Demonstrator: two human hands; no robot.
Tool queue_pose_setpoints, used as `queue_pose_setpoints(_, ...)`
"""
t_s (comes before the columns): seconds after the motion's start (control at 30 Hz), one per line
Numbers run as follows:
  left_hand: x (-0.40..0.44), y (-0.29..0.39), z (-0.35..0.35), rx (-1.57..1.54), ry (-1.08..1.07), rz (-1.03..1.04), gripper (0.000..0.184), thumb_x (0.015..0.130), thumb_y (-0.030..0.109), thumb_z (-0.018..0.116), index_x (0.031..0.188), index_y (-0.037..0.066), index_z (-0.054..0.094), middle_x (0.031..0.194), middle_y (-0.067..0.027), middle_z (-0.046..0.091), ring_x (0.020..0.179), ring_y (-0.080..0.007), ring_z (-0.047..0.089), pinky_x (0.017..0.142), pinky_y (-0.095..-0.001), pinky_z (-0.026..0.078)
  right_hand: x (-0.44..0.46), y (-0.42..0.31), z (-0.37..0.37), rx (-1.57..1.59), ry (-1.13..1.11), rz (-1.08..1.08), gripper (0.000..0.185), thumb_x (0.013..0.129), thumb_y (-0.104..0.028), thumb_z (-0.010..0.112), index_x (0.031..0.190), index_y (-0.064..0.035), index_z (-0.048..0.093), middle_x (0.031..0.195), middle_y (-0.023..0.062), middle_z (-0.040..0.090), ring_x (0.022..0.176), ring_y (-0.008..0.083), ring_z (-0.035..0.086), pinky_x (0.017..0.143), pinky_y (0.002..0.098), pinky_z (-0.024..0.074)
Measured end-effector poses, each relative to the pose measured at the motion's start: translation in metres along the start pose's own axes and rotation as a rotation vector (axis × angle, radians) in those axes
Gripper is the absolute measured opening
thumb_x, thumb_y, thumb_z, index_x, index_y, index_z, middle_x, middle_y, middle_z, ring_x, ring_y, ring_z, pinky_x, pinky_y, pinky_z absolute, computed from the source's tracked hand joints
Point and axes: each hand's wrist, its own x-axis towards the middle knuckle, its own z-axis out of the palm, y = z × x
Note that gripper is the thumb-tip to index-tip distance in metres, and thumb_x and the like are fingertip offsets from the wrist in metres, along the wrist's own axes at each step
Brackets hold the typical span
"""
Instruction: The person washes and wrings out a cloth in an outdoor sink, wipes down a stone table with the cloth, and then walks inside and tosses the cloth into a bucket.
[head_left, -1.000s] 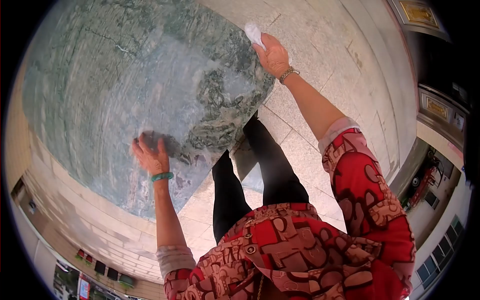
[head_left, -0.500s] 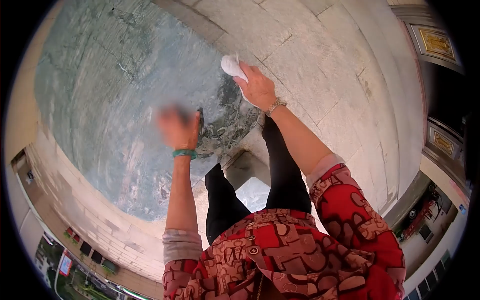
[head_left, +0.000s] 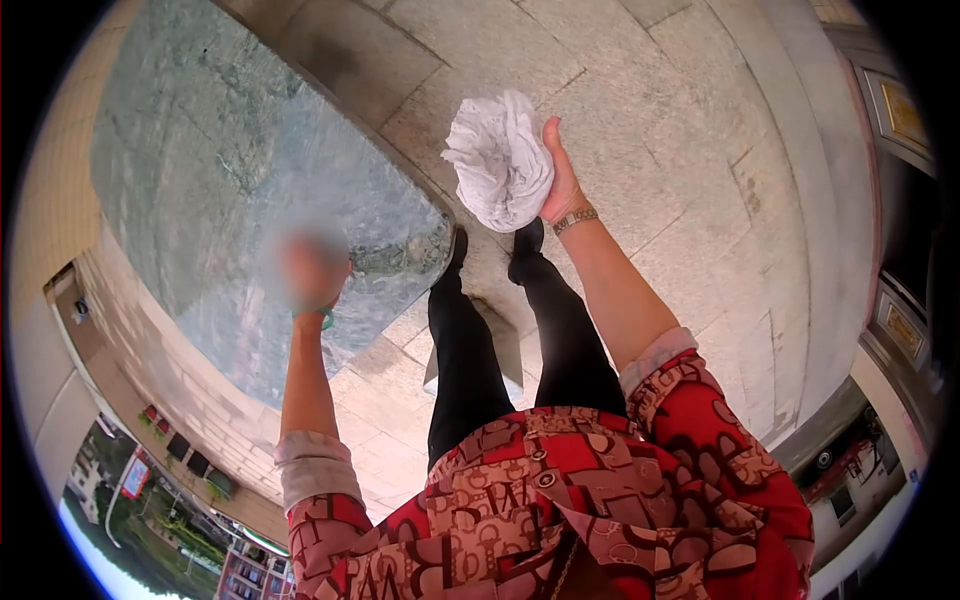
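Observation:
My right hand (head_left: 566,185) is turned partly upward beside the table, with a crumpled white cloth (head_left: 500,160) resting in it. Its thumb stands out to the side, and the fingers are hidden under the cloth. Over the green-grey stone tabletop (head_left: 180,190) is my left hand (head_left: 312,268), smeared by a blur so that its fingers and anything in them cannot be made out. A green bangle (head_left: 327,318) shows at that wrist. The tabletop has streaky marks and a rounded corner near my legs.
Large stone paving slabs (head_left: 660,130) cover the ground. A block-like stone stool (head_left: 505,345) stands by my legs. A vehicle (head_left: 850,455) is visible at the far right, and plants and buildings lie at the far left.
The white cloth was bunched in my right hand over the tabletop's edge; now it is opened out, off the table. My left hand has shifted left and slightly toward me.

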Motion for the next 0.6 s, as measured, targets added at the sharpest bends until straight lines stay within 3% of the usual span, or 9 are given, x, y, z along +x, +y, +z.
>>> queue_pose_setpoints(0.23, 0.005, 0.015, -0.024, -0.136, -0.048, -0.111, 0.08, 0.057, 0.031, 0.074, 0.121, -0.003, 0.039, 0.125, -0.0238, 0.039, 0.119, -0.0406, 0.031, 0.104, -0.0491, 0.019, 0.036, -0.008, 0.023, -0.041, -0.104, 0.09, 0.084, 0.078, -0.071, 0.028, 0.133, -0.0068, 0.033, 0.134, 0.0124, 0.039, 0.121, 0.0289, 0.04, 0.101, 0.0429, 0.0313)
queue_pose_setpoints(0.3, 0.006, 0.032, -0.05, -0.071, 0.267, 0.053, 0.042, 0.061, 0.023, 0.071, 0.094, 0.003, 0.055, 0.096, -0.0138, 0.053, 0.093, -0.0329, 0.045, 0.088, -0.0448, 0.034, 0.051, -0.009, 0.037, -0.068, -0.114, 0.125, 0.083, 0.079, -0.07, 0.028, 0.133, -0.0065, 0.033, 0.133, 0.0124, 0.04, 0.12, 0.0283, 0.041, 0.1, 0.0427, 0.0324)
queue_pose_setpoints(0.37, 0.008, 0.029, -0.047, -0.123, 0.172, -0.008, 0.053, 0.058, 0.024, 0.074, 0.1, 0.001, 0.052, 0.101, -0.0159, 0.051, 0.1, -0.0354, 0.043, 0.093, -0.0464, 0.03, 0.07, -0.006, 0.054, -0.1, -0.13, 0.168, 0.082, 0.08, -0.069, 0.028, 0.132, -0.0062, 0.033, 0.132, 0.0123, 0.041, 0.118, 0.0278, 0.042, 0.1, 0.0425, 0.0335)
queue_pose_setpoints(0.43, 0.007, 0.027, -0.045, -0.174, 0.085, -0.09, 0.063, 0.054, 0.024, 0.077, 0.106, -0.001, 0.049, 0.107, -0.018, 0.049, 0.107, -0.038, 0.04, 0.097, -0.0481, 0.027, 0.09, 0.01, 0.079, -0.489, 0.028, 0.032, 0.076, 0.084, -0.065, 0.028, 0.13, -0.0042, 0.036, 0.116, 0.0125, 0.052, 0.104, 0.0239, 0.052, 0.089, 0.0376, 0.0424)
queue_pose_setpoints(0.47, 0.007, 0.03, -0.047, -0.195, 0.09, -0.135, 0.072, 0.052, 0.025, 0.078, 0.111, -0.001, 0.047, 0.113, -0.0191, 0.047, 0.112, -0.0392, 0.037, 0.099, -0.0487, 0.025, 0.098, 0.025, 0.094, -0.711, -0.012, -0.051, 0.068, 0.088, -0.057, 0.031, 0.127, -0.0015, 0.038, 0.111, 0.0113, 0.053, 0.098, 0.021, 0.053, 0.086, 0.0341, 0.0429)
queue_pose_setpoints(0.5, 0.008, 0.033, -0.05, -0.215, 0.096, -0.181, 0.08, 0.049, 0.025, 0.08, 0.116, -0.001, 0.044, 0.119, -0.0201, 0.044, 0.118, -0.0405, 0.034, 0.101, -0.0493, 0.023, 0.11, 0.04, 0.094, -1.107, -0.084, -0.103, 0.06, 0.09, -0.047, 0.039, 0.126, 0.0013, 0.037, 0.118, 0.015, 0.047, 0.104, 0.0236, 0.05, 0.09, 0.0321, 0.0391)
queue_pose_setpoints(0.53, 0.009, 0.034, -0.055, -0.229, -0.028, -0.272, 0.093, 0.045, 0.027, 0.081, 0.123, 0.0, 0.039, 0.127, -0.0217, 0.037, 0.124, -0.0419, 0.027, 0.104, -0.0498, 0.021, 0.119, 0.064, 0.109, -1.471, -0.25, -0.462, 0.057, 0.087, -0.036, 0.049, 0.127, 0.0016, 0.035, 0.129, 0.0196, 0.035, 0.115, 0.0294, 0.04, 0.095, 0.0377, 0.0337)
queue_pose_setpoints(0.57, 0.01, 0.032, -0.055, -0.235, -0.018, -0.315, 0.093, 0.045, 0.027, 0.081, 0.123, 0.0, 0.039, 0.127, -0.0217, 0.037, 0.124, -0.0419, 0.027, 0.104, -0.0498, 0.021, 0.119, 0.083, 0.12, -1.923, -0.292, -0.598, 0.058, 0.081, -0.032, 0.057, 0.128, -0.0052, 0.036, 0.136, 0.0189, 0.026, 0.123, 0.0338, 0.029, 0.097, 0.0482, 0.0275)
queue_pose_setpoints(0.6, 0.009, 0.03, -0.053, -0.271, -0.013, -0.307, 0.094, 0.044, 0.028, 0.081, 0.123, 0.0, 0.039, 0.128, -0.0212, 0.037, 0.124, -0.0415, 0.027, 0.103, -0.0497, 0.022, 0.126, 0.1, 0.127, -2.124, -0.421, -0.601, 0.056, 0.079, -0.032, 0.059, 0.126, -0.0093, 0.04, 0.137, 0.0158, 0.026, 0.124, 0.033, 0.027, 0.098, 0.0515, 0.0243)
